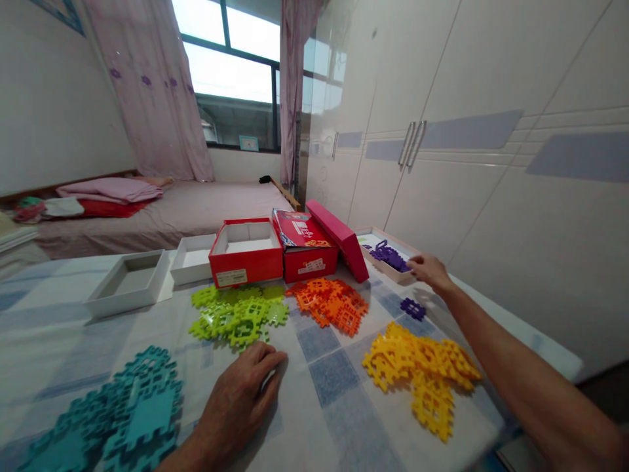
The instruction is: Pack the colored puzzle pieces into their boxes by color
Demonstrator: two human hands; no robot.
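Observation:
My right hand (428, 271) reaches to the near right edge of a shallow pale box (410, 249). Its fingers are pinched at the purple interlocking plastic tiles (388, 254) heaped inside, apparently on one at the pile's edge. A single purple tile (413, 309) lies on the cloth just below. My left hand (246, 388) rests on the table with fingers loosely bent, a gap between thumb and forefinger, and nothing visible in it. Lime-green tiles (240, 318) lie just beyond it, teal tiles (142, 400) to its left. Orange tiles (331, 303) and yellow tiles (417, 360) form piles toward the right.
At the back stand an open red box (248, 269), a printed red box (309, 262) and a pink-red lid (341, 242) leaning on it. Two white trays (125, 298) sit at the left. A wardrobe (442, 190) rises along the right; a bed (211, 203) lies beyond.

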